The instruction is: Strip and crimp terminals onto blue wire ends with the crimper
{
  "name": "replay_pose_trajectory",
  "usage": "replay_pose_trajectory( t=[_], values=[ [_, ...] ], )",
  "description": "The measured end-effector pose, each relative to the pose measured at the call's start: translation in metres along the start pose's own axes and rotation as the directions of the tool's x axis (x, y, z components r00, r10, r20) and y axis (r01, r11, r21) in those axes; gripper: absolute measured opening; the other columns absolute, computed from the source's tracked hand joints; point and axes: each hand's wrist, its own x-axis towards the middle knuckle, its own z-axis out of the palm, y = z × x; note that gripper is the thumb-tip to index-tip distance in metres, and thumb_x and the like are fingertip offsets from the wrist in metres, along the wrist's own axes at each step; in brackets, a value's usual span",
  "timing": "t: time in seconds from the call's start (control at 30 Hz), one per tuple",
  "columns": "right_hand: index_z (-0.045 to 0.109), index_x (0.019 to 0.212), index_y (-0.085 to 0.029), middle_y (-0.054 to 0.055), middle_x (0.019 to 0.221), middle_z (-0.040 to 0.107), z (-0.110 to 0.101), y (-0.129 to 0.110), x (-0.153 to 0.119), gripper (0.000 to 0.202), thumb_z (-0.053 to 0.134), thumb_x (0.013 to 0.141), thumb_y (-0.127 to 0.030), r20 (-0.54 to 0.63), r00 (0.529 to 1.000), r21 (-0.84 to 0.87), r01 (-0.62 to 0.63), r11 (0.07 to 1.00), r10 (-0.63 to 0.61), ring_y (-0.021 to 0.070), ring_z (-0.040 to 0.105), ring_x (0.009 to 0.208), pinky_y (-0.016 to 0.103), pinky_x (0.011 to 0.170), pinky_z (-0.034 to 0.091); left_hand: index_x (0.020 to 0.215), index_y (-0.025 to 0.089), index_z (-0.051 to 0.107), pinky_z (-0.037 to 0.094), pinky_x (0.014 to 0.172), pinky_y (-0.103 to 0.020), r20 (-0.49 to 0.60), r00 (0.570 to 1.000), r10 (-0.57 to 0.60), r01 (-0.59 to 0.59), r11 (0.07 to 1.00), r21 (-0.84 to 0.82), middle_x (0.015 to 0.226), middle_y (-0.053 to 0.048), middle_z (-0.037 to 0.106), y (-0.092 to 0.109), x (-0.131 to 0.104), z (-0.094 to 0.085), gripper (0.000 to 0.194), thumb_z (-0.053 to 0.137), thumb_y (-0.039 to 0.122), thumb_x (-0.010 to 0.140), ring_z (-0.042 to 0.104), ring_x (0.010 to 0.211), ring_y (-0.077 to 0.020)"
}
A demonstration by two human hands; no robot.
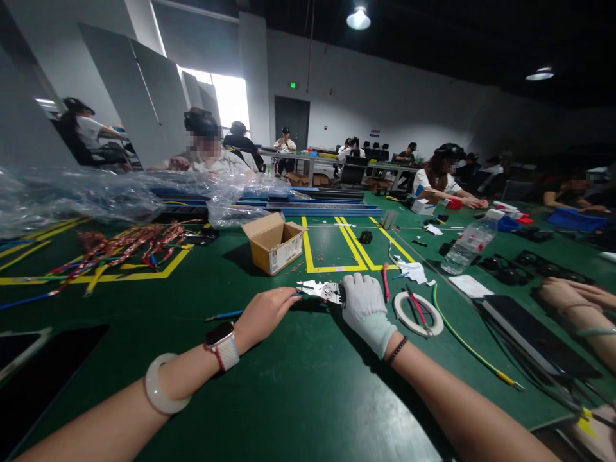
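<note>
My bare left hand (264, 316) is closed on a blue wire (225, 315); one end sticks out to the left behind the wrist, and the other end shows at the fingertips, close to the tool. My right hand (366, 307), in a pale grey glove, is wrapped round the dark handles of a wire stripper (327, 291). The metal jaws point left and meet the area of the left fingertips. Whether the jaws are closed on the wire I cannot tell. Just beyond the hands stands an opened cardboard box (283, 254).
At the left lies a pile of stripped copper wires (129, 247). Clear plastic wrap (96, 196) covers the back left. On the right are a white ring (400, 316), a green-yellow cable (469, 350), a water bottle (471, 242) and a co-worker's arms (577, 305).
</note>
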Motion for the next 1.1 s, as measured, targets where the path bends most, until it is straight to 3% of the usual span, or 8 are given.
replay_pose_trajectory(
  t=[0.2, 0.43, 0.53, 0.67, 0.83, 0.93, 1.1],
  values=[
    [0.056, 0.092, -0.018, 0.008, 0.087, 0.058, -0.001, -0.001, 0.003, 0.013, 0.049, 0.081, -0.019, 0.039, 0.999, 0.021, 0.007, 1.0, -0.008, 0.0236, 0.05, 0.081, 0.035, 0.07, 0.026, 0.099, 0.018, 0.065, 0.052, 0.077, -0.031, 0.059, 0.998, -0.014, 0.014, 1.0, 0.001, 0.099, -0.006, 0.07, 0.002, 0.002, -0.005, 0.03, 0.04, 0.034, 0.096, 0.067, 0.09, -0.0216],
    [0.057, 0.096, -0.018, 0.01, 0.09, 0.059, -0.018, 0.002, 0.015, 0.016, 0.047, 0.083, -0.02, 0.016, 1.0, -0.015, -0.014, 1.0, 0.014, 0.0247, 0.051, 0.085, 0.036, 0.071, 0.027, 0.105, 0.018, 0.065, 0.05, 0.085, -0.031, 0.034, 0.999, -0.018, 0.016, 0.999, 0.052, 0.106, -0.006, 0.07, 0.0, -0.003, -0.004, 0.031, 0.038, 0.032, 0.098, 0.065, 0.096, -0.0209],
    [0.057, 0.097, -0.017, 0.011, 0.092, 0.06, -0.038, 0.005, 0.044, 0.018, 0.049, 0.081, -0.021, -0.055, 0.998, -0.04, -0.006, 0.999, 0.004, 0.0268, 0.051, 0.088, 0.037, 0.074, 0.029, 0.105, 0.019, 0.065, 0.05, 0.086, -0.03, 0.007, 0.998, -0.06, 0.059, 0.996, 0.066, 0.107, -0.005, 0.07, -0.002, -0.004, -0.003, 0.031, 0.038, 0.033, 0.098, 0.065, 0.098, -0.0206],
    [0.058, 0.099, -0.013, 0.015, 0.095, 0.06, -0.071, -0.005, 0.106, 0.02, 0.045, 0.084, -0.017, -0.154, 0.976, -0.097, 0.138, 0.986, -0.152, 0.03, 0.05, 0.094, 0.042, 0.077, 0.033, 0.104, 0.019, 0.064, 0.05, 0.084, -0.03, -0.01, 0.998, -0.07, 0.071, 0.991, 0.115, 0.105, -0.006, 0.07, 0.0, -0.004, -0.003, 0.029, 0.039, 0.032, 0.097, 0.066, 0.096, -0.0204],
    [0.057, 0.111, -0.004, 0.023, 0.112, 0.056, -0.092, -0.043, 0.175, 0.041, 0.024, 0.087, -0.003, -0.098, 0.952, -0.199, 0.267, 0.943, -0.29, 0.0345, 0.052, 0.103, 0.055, 0.081, 0.039, 0.103, 0.018, 0.063, 0.05, 0.081, -0.031, -0.037, 0.999, -0.03, 0.037, 0.98, 0.197, 0.103, -0.007, 0.07, 0.002, -0.007, -0.005, 0.026, 0.039, 0.027, 0.097, 0.066, 0.093, -0.0209],
    [0.042, 0.129, 0.003, 0.029, 0.13, 0.045, -0.091, -0.065, 0.194, 0.052, 0.015, 0.085, 0.002, -0.128, 0.949, -0.141, 0.269, 0.953, -0.287, 0.0389, 0.052, 0.11, 0.067, 0.08, 0.04, 0.098, 0.017, 0.063, 0.049, 0.077, -0.031, -0.01, 0.999, -0.043, 0.044, 0.965, 0.26, 0.096, -0.008, 0.07, 0.003, -0.008, -0.007, 0.023, 0.04, 0.021, 0.096, 0.066, 0.087, -0.0213],
    [0.034, 0.139, -0.012, 0.018, 0.145, 0.035, -0.087, -0.072, 0.202, 0.058, 0.015, 0.085, -0.001, -0.271, 0.876, 0.0, 0.415, 0.91, -0.399, 0.0394, 0.025, 0.137, 0.082, 0.092, 0.021, 0.096, 0.015, 0.061, 0.047, 0.077, -0.036, -0.017, 0.997, -0.069, 0.071, 0.944, 0.322, 0.093, -0.011, 0.07, 0.007, -0.008, -0.011, 0.021, 0.041, 0.022, 0.096, 0.065, 0.086, -0.0255]
  ],
)
